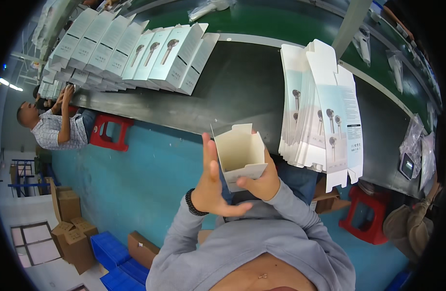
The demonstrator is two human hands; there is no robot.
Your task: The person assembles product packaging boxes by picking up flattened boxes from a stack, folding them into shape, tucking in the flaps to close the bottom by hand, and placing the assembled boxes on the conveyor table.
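An unfolded white carton (241,153) with its top flaps up and its inside showing is in front of my body. My right hand (262,180) grips it from the right, thumb on the near face and fingers behind. My left hand (213,186) is at its left side, fingers stretched out and thumb apart; whether its fingers touch the carton I cannot tell. To the right on the table lies a stack of flat printed cartons (322,111). At the far left stand rows of set-up pale blue cartons (160,56) with a picture of a handheld device.
The dark table (242,77) runs along in front, with a green conveyor (281,22) beyond it carrying bagged parts (211,7). A metal post (351,29) rises behind the flat stack. Another person (63,121) sits at the left. Red stools (366,216), brown boxes (72,242) and blue crates (111,250) stand on the floor.
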